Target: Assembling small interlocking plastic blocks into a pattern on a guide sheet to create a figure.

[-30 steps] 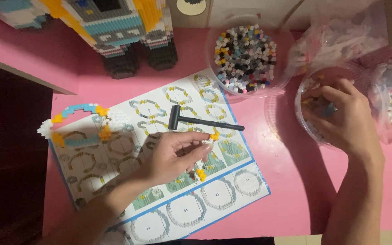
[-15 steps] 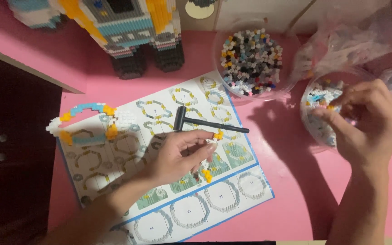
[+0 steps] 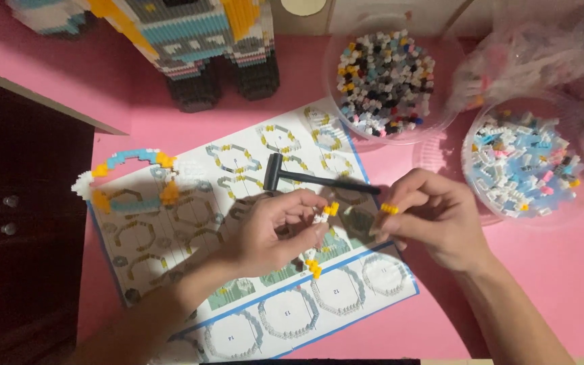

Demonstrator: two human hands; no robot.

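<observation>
Over the instruction sheet (image 3: pixel 170 270), my left hand (image 3: pixel 272 233) pinches a small white-and-yellow brick piece (image 3: pixel 324 214); my right hand (image 3: pixel 434 220), just right, pinches a yellow brick (image 3: pixel 389 209). Bare pink table (image 3: pixel 549 290) lies right.

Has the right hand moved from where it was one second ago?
Yes. The right hand, holding a small yellow brick, left the right bowl and moved left over the instruction sheet.

Hammer (image 3: pixel 305 178) perhaps blocks reach — pink table (image 3: pixel 542 284) free.
</observation>
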